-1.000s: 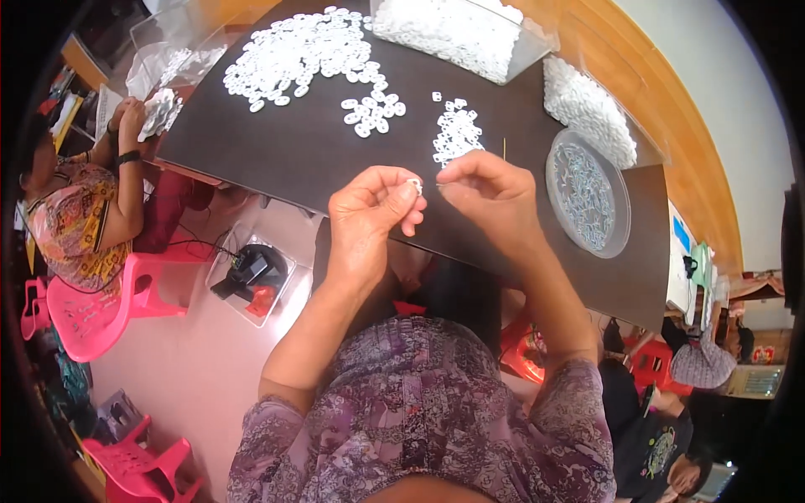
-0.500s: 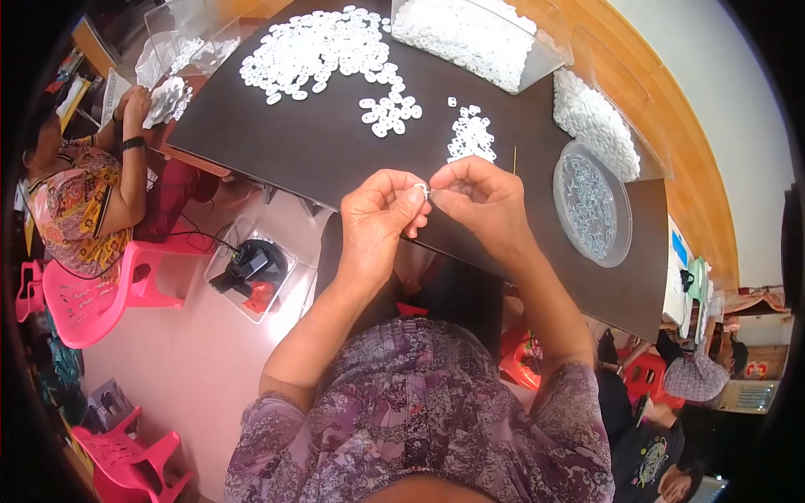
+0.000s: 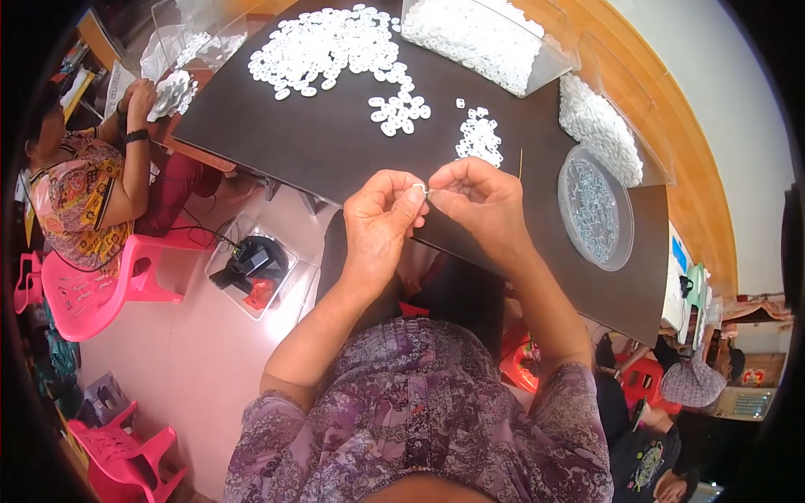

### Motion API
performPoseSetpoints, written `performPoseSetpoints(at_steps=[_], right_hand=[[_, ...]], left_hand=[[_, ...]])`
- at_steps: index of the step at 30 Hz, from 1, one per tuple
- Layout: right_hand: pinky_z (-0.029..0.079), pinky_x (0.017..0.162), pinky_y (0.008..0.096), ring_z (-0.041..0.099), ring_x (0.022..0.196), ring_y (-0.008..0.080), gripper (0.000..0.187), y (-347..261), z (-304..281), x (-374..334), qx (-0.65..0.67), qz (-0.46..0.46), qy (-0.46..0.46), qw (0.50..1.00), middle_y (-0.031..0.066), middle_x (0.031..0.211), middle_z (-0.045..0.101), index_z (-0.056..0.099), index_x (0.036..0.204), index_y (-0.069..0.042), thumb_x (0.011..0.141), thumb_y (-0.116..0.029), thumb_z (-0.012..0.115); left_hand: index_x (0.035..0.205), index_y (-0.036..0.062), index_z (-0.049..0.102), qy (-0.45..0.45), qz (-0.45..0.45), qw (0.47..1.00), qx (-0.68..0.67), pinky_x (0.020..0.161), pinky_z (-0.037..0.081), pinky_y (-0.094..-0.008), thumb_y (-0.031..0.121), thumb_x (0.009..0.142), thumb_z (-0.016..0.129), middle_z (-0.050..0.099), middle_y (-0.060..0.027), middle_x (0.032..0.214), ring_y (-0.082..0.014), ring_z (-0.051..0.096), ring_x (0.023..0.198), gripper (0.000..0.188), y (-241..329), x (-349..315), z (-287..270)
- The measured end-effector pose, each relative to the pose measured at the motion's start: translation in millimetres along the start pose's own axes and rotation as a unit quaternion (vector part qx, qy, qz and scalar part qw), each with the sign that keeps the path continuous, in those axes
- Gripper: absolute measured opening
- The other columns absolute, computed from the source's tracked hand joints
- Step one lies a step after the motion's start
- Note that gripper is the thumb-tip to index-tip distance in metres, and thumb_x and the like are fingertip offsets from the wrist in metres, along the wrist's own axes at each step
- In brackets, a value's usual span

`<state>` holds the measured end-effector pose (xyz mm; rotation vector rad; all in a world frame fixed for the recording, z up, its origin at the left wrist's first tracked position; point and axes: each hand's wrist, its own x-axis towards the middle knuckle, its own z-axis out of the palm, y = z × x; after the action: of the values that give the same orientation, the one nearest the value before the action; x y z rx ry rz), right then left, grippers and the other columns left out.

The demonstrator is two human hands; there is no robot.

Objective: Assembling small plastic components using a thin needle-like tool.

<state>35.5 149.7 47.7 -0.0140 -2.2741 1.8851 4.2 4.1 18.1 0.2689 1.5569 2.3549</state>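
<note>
Just over the table's near edge, my left hand (image 3: 377, 220) pinches a small white plastic piece (image 3: 419, 189) between thumb and forefinger. Against it, my right hand (image 3: 488, 205) has thumb and forefinger pressed together; what they grip is too small to make out. Beyond my right hand lies a pile of small white pieces (image 3: 480, 139). Farther left are a little cluster of white oval pieces with holes (image 3: 399, 114) and a large heap of similar ovals (image 3: 327, 52). To the right, a round clear dish (image 3: 630, 225) holds many small silvery-blue metal parts.
Two clear bins of white pieces, one at the back (image 3: 557, 70) and one at the right (image 3: 647, 126), stand on the dark table (image 3: 277, 155). A thin yellow stick (image 3: 521, 163) lies near the dish. Another person (image 3: 109, 180) sits at left on a pink chair (image 3: 96, 298).
The view has shifted slightly, so the table and its contents appear a little farther right. My hands keep nearly the same pinch around the small white piece.
</note>
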Motion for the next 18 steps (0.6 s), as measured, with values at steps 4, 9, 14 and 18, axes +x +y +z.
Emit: performPoseSetpoints(at_steps=[4,9,14,18], right_hand=[[0.047,0.064,0.0197,0.058,0.072,0.0056,0.011,-2.2,3.9,1.1,0.023,0.004,-0.001,1.000,0.0024,0.081,0.063,0.062,0.090,0.002,0.079,0.000,0.064],[0.047,0.073,0.0216,0.059,0.079,0.0090,0.013,-4.8,5.2,2.5,0.054,0.057,-0.020,0.997,0.0043,0.086,0.063,0.061,0.091,0.002,0.079,0.003,0.065],[0.048,0.072,0.0217,0.060,0.078,0.0090,0.014,-2.6,6.1,3.9,0.042,0.056,-0.027,0.997,0.0045,0.086,0.063,0.061,0.091,0.003,0.078,0.004,0.065],[0.048,0.072,0.0217,0.060,0.079,0.0086,0.014,-2.7,9.4,4.5,0.006,0.048,-0.019,0.999,0.0042,0.085,0.063,0.062,0.091,0.003,0.077,0.004,0.066]], left_hand=[[0.091,0.0010,0.059,-0.004,-0.031,0.998,-0.055,0.053,0.042,-0.0180,0.012,0.089,0.058,0.060,-0.0029,0.073,-0.0059,0.054,0.061,0.011,0.1,1.0,-3.4],[0.091,0.0009,0.059,-0.010,-0.034,0.996,-0.082,0.053,0.042,-0.0184,0.012,0.089,0.058,0.060,-0.0037,0.073,-0.0064,0.054,0.061,0.011,-2.0,1.4,-7.4],[0.091,0.0007,0.059,-0.003,-0.024,0.999,-0.049,0.053,0.041,-0.0184,0.011,0.089,0.057,0.059,-0.0027,0.073,-0.0058,0.052,0.060,0.010,-0.5,0.1,-7.3],[0.089,0.0004,0.058,0.017,0.009,1.000,0.001,0.054,0.041,-0.0191,0.009,0.089,0.056,0.057,-0.0009,0.071,-0.0052,0.050,0.060,0.009,0.9,-2.5,-6.3]])
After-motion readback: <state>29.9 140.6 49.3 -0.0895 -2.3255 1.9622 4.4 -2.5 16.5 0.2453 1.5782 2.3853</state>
